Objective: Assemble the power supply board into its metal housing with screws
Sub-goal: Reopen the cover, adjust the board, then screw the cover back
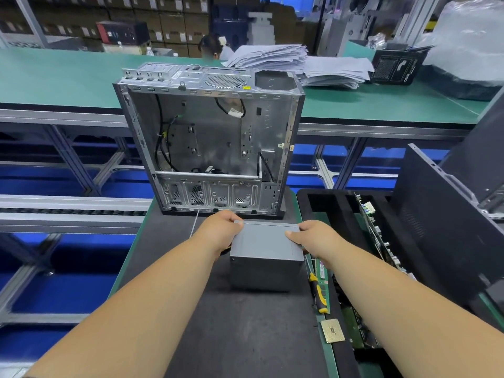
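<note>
On the dark mat of the bench (240, 336), just in front of the open metal computer case (210, 137), stands the grey power supply box (266, 255). The left hand (218, 230) and the right hand (313, 237) each keep a grip on its top corners. At the right, a black foam tray (321, 203) holds circuit boards (381, 236); a yellow-handled screwdriver (318, 293) lies beside it.

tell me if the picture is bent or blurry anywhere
Head view: wide-angle bend curves the green bench and rails at the edges; the case and the grey box in both hands are sharp; the far shelves are soft; lighting is even, no strong glare.
</note>
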